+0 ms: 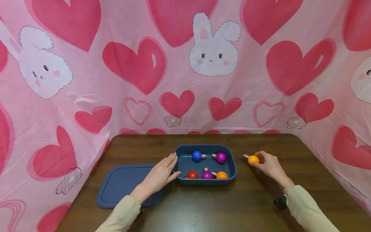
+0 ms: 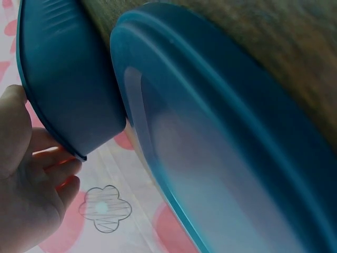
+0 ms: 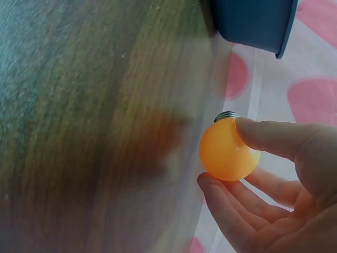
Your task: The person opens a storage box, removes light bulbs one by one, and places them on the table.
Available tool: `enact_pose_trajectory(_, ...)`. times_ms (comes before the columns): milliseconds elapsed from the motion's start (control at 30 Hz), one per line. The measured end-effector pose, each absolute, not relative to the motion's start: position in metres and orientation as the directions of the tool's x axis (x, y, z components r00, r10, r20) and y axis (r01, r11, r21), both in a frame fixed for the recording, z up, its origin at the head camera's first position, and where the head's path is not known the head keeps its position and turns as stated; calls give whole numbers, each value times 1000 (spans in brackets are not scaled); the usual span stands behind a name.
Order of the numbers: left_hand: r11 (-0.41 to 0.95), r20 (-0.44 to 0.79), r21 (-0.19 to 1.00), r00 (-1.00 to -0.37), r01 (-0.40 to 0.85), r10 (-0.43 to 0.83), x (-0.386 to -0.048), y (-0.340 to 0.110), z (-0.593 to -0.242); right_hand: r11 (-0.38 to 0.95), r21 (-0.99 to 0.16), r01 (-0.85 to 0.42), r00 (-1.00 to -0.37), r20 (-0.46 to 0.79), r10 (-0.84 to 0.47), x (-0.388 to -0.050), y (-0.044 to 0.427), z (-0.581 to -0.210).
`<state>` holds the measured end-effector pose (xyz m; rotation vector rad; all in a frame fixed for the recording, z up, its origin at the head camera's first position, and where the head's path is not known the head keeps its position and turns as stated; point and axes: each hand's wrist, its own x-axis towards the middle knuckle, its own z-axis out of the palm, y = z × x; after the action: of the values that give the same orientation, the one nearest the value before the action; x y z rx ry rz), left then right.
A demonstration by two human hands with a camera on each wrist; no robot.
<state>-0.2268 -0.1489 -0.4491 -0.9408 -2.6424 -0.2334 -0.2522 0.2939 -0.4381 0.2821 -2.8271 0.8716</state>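
Observation:
My right hand [image 1: 271, 166] pinches an orange light bulb [image 1: 253, 160] by its round globe, to the right of a blue box [image 1: 200, 182]. In the right wrist view the thumb and fingertips hold the orange globe [image 3: 227, 153] above the table, its metal screw base partly hidden behind it. My left hand [image 1: 160, 172] rests on the box's left rim with its fingers straight. Inside the box lie a blue bulb [image 1: 196, 156], two purple bulbs [image 1: 221, 157], a red bulb [image 1: 192, 175] and another orange bulb [image 1: 222, 175]. The front wall partly hides the nearer bulbs.
A flat blue lid [image 1: 121, 187] lies on the brown wooden table [image 1: 208, 209] left of the box, under my left forearm. Behind the table and along its sides hangs a pink cloth [image 1: 179, 80] with hearts and rabbits.

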Motion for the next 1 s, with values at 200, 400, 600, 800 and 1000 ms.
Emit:
enact_pose_trajectory(200, 764, 362, 51, -725, 643, 586, -226, -149, -448, 816, -536, -216, -971, 202, -125, -253, 296, -442)
enact_pose_trajectory(400, 767, 359, 48, -727, 640, 585, -225, -148, -449, 821, -534, -200, -976, 181, -119, -252, 296, -445)
enact_pose_trajectory(600, 766, 369, 47, -724, 641, 584, -226, -148, -449, 823, -533, -195, -977, 176, -117, -252, 297, -445)
enact_pose_trajectory(800, 767, 367, 52, -726, 640, 581, -226, -148, -448, 827, -525, -202, -975, 184, -121, -254, 297, -445)
enact_pose_trajectory(1000, 768, 363, 49, -728, 639, 582, -226, -148, -448, 813, -546, -202, -977, 173, -126, -253, 296, -443)
